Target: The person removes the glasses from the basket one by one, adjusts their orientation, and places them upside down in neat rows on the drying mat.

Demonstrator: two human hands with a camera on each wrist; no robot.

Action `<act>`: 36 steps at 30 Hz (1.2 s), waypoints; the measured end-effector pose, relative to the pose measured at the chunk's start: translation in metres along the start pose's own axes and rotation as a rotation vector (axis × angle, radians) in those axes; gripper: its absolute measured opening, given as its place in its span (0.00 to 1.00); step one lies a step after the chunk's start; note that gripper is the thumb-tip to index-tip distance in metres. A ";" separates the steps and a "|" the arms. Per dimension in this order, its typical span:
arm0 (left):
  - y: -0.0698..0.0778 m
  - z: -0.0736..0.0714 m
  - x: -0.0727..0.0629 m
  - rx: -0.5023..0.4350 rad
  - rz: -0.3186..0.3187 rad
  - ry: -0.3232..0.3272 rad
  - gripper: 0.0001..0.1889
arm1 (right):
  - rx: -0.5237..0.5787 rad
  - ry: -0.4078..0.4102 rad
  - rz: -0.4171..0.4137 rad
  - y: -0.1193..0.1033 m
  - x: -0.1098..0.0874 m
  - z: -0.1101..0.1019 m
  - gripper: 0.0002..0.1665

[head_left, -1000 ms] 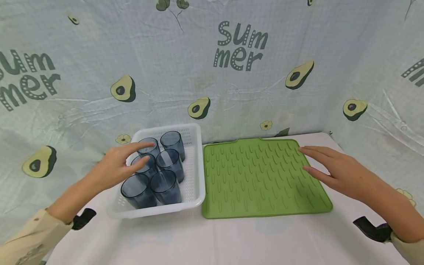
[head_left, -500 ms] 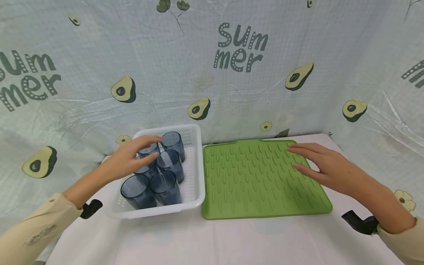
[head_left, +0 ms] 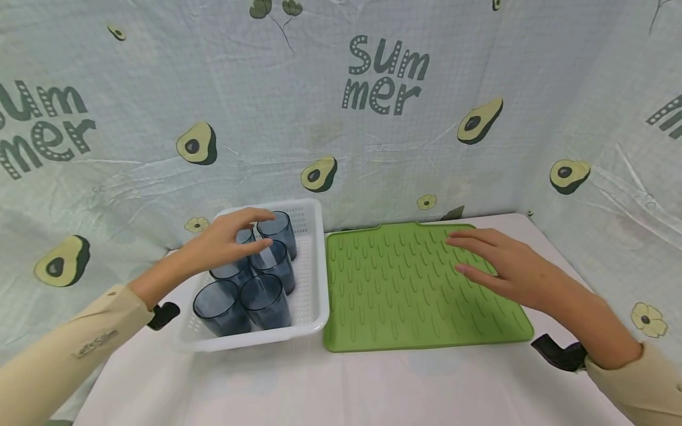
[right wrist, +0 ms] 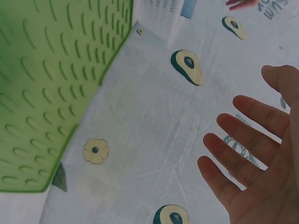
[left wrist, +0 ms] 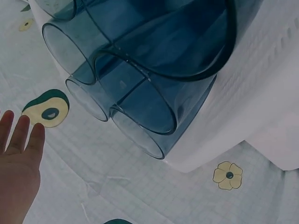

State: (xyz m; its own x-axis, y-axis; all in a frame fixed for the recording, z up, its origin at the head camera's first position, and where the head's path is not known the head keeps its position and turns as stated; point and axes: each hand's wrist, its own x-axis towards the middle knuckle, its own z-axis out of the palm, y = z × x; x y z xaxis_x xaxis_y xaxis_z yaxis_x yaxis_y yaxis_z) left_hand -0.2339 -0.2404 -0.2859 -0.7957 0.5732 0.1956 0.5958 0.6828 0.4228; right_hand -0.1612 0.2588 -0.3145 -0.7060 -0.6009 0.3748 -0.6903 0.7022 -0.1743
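Several blue-tinted glasses [head_left: 266, 302] stand in two columns inside a white plastic basket [head_left: 322, 284] on the left. My left hand [head_left: 226, 239] hovers over the back of the basket, fingers extended, thumb apart, holding nothing; it hides part of the back-left glasses. In the left wrist view the glasses [left wrist: 140, 93] show their rims, and that hand [left wrist: 21, 172] is apart from them. To the right lies a green ribbed mat [head_left: 405, 290]. Above its right side hangs my right hand [head_left: 501, 266], empty, with its fingers spread in the right wrist view.
A pale cloth covers the table [head_left: 341, 390]. Behind it hangs a fabric backdrop [head_left: 266, 118] printed with avocados and lettering. The basket's right wall stands right beside the mat's left edge. Black straps [head_left: 559, 353] are on both wrists.
My left hand has moved right, from the basket's left side to over the back glasses. The right hand has moved left, further over the mat. Glasses, basket and mat have stayed put.
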 end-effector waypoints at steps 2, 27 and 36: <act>-0.001 -0.002 0.003 0.009 -0.012 0.000 0.27 | 0.007 0.002 -0.001 -0.001 0.001 0.001 0.26; -0.020 -0.015 0.037 0.003 -0.186 -0.159 0.41 | 0.081 -0.027 -0.045 -0.010 0.034 0.023 0.27; -0.020 -0.031 0.050 0.050 -0.225 -0.239 0.45 | 0.086 -0.031 -0.061 -0.010 0.045 0.027 0.27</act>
State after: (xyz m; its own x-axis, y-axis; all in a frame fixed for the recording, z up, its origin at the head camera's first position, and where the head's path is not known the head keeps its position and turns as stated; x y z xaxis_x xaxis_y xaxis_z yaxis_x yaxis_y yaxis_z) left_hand -0.2889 -0.2397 -0.2570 -0.8634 0.4917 -0.1129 0.4175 0.8221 0.3871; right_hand -0.1903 0.2147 -0.3207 -0.6661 -0.6537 0.3590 -0.7420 0.6298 -0.2299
